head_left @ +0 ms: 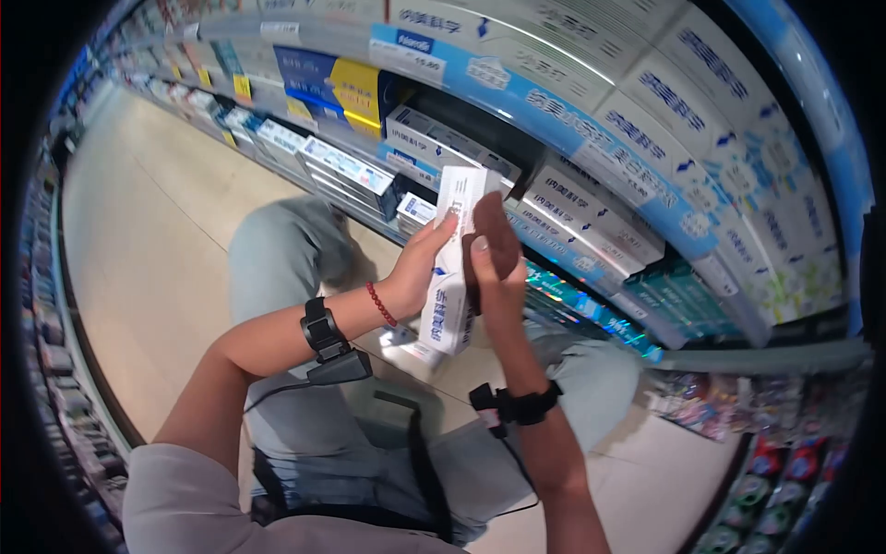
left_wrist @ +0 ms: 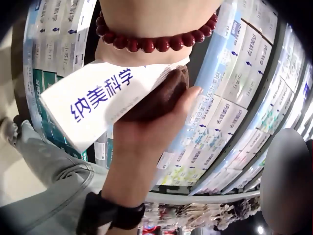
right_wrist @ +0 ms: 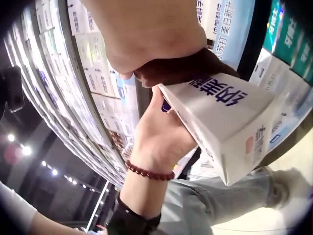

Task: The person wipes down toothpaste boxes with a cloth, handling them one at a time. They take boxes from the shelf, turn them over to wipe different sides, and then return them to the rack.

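Note:
A long white box (head_left: 448,309) with blue lettering is tilted in front of the shelf. The left hand (head_left: 415,268), above a red bead bracelet, grips it from the left side, thumb on its face. In the right hand (head_left: 501,286) is a soft brown cloth (head_left: 498,235), held against the box's right side. The left wrist view has the cloth (left_wrist: 159,98) between the right hand (left_wrist: 146,132) and the box (left_wrist: 98,100). Seen from the right wrist, the left hand's palm (right_wrist: 164,129) lies along the box (right_wrist: 220,105); the right hand's fingers are partly hidden.
Shelves carry rows of white boxes (head_left: 591,217), a blue and yellow box (head_left: 337,88) and green boxes (head_left: 678,300). Below the hands, a white box (head_left: 411,349) lies on the floor between the person's bent legs (head_left: 286,268). Hanging packets (head_left: 706,402) are at the right.

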The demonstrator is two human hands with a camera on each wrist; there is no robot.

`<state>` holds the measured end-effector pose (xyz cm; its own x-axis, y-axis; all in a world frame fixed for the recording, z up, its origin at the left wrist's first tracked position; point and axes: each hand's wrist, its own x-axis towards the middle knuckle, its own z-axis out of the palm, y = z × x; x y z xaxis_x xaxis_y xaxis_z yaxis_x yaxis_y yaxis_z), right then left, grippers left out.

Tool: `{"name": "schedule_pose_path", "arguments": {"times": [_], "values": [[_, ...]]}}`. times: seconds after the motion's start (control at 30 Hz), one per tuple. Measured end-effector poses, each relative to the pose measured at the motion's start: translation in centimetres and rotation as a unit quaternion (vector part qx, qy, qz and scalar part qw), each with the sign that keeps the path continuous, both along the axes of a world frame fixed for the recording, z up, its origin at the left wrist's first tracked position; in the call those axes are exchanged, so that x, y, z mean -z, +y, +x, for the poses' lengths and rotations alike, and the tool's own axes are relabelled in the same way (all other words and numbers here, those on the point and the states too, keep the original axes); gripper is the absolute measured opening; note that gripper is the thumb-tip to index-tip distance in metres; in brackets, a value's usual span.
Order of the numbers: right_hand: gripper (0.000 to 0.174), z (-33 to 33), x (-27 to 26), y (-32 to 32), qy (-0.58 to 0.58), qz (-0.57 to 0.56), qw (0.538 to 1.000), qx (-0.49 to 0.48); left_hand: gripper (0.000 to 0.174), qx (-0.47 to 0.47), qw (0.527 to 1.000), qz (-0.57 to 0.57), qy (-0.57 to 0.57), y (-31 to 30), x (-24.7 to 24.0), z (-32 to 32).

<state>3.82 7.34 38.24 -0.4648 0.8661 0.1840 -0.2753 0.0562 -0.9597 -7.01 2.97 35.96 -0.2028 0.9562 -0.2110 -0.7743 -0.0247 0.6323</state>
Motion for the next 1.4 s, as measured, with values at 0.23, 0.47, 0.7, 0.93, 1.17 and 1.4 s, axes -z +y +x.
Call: {"name": "schedule_pose_path", "arguments": {"times": [0.23,0.47,0.7,0.93,1.17,1.4], "values": [[0.051,-0.9,1.9,-2.0,-0.089,-0.172,0.981,0.025,0.052,0.019,0.993,-0.050,0.105,-1.7,1.0,-0.9],[0.049,-0.3,1.7,-1.6,-0.117,-0.207,0.971,-0.028,0.048,0.058,0.993,-0.082,-0.055,0.1,0.9,-3.1],[0.058,-1.8,2.2,-4.3,-0.179,-0.136,0.973,-0.055,0.052,-0.152,0.954,-0.075,0.246,0.8,5.3,-2.1],[0.038,-2.6,2.3,-5.0,-0.172,-0.112,0.977,-0.059,0.028,-0.086,0.993,-0.043,0.068,1.3,2.7,-5.0],[0.048,-1.6,3.5,-4.7,-0.053,-0.424,0.894,-0.138,0.046,-0.008,0.999,0.019,-0.046,1.9,1.1,-6.9],[0.052,-0.5,5.6,-2.8,-0.019,-0.476,0.863,-0.166,0.043,0.066,0.993,0.002,-0.102,1.1,2.9,-4.2]]}}
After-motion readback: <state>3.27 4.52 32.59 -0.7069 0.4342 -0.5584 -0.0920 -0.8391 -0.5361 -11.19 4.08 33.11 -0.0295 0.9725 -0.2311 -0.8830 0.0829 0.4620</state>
